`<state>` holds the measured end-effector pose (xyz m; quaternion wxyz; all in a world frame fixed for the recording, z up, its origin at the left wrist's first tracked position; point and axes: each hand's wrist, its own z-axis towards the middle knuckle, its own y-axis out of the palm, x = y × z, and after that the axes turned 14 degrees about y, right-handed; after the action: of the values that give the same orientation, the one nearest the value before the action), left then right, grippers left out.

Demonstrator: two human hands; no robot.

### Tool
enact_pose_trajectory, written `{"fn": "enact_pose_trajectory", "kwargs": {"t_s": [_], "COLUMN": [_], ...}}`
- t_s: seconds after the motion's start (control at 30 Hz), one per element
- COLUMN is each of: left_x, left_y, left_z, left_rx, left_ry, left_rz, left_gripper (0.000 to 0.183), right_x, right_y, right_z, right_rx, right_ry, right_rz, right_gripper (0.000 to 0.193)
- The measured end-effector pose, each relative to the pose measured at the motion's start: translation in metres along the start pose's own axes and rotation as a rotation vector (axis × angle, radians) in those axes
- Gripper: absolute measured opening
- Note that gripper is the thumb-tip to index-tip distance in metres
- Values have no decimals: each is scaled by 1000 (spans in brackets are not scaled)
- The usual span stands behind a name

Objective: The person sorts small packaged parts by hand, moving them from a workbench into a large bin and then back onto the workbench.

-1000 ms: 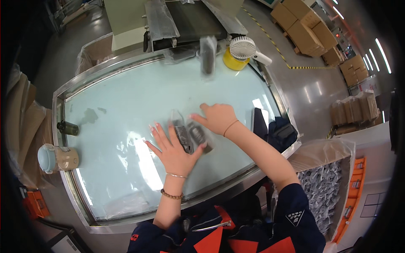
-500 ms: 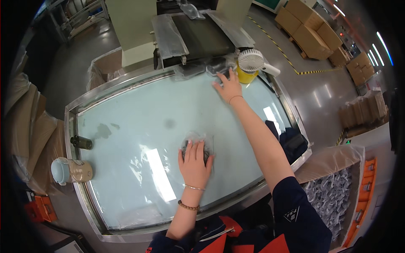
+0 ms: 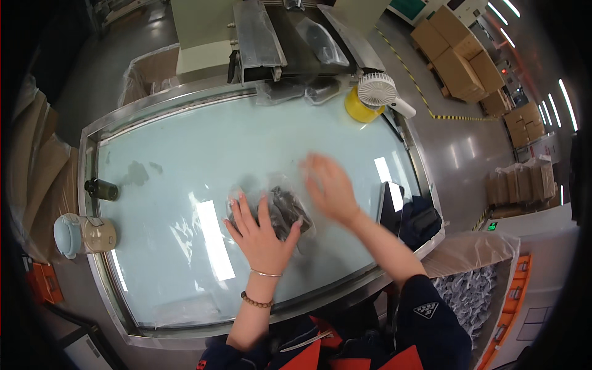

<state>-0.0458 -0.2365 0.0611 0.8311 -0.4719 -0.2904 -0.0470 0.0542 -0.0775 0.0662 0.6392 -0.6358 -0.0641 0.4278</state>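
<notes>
Tabletop (image 3: 185, 148) bright, strip glare (image 3: 216, 240) left of left hand (image 3: 262, 243); right hand (image 3: 330, 188) motion-blurred, left fairly sharp; lit tubes (image 3: 568, 103) far right of both hands, fisheye bends edges, rim black

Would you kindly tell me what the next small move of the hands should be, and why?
Perhaps bring the right hand to the exposed upper right of the clear plastic packaging with dark contents: the left hand lies partly over that packaging, while the right hand, blurred, appears apart from it, with nothing visibly held.
</notes>
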Motion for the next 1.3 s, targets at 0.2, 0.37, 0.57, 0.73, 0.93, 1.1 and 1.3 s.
{"fn": "enact_pose_trajectory", "kwargs": {"t_s": [0.2, 0.37, 0.57, 0.73, 0.93, 1.1, 1.3], "left_x": [-4, 3, -5, -8, -9, -23, -54], "left_y": [1, 7, 3, 8, 0, -10, -19], "left_z": [-10, -1, -3, -4, -8, -13, -20], "left_rx": [-187, -191, -152, -154, -137, -194, -255], "left_ry": [88, 131, 89, 94, 134, 26, -63], "left_rz": [161, 107, 91, 89, 21, 81, 439], "left_gripper": [67, 61, 57, 56, 71, 99, 105], "right_x": [44, 135, 85, 35, -14, -35, -46], "right_y": [46, 42, 20, -9, -3, 12, -2], "right_z": [157, 187, 69, -50, -77, -75, -117], "right_rx": [143, 32, 11, -411, -25, -60, -319], "right_ry": [278, 491, -43, -75, 253, 332, 342], "right_rz": [-369, -367, -295, 423, 616, -38, -111], "right_gripper": [62, 66, 38, 41, 60, 89, 97]}}
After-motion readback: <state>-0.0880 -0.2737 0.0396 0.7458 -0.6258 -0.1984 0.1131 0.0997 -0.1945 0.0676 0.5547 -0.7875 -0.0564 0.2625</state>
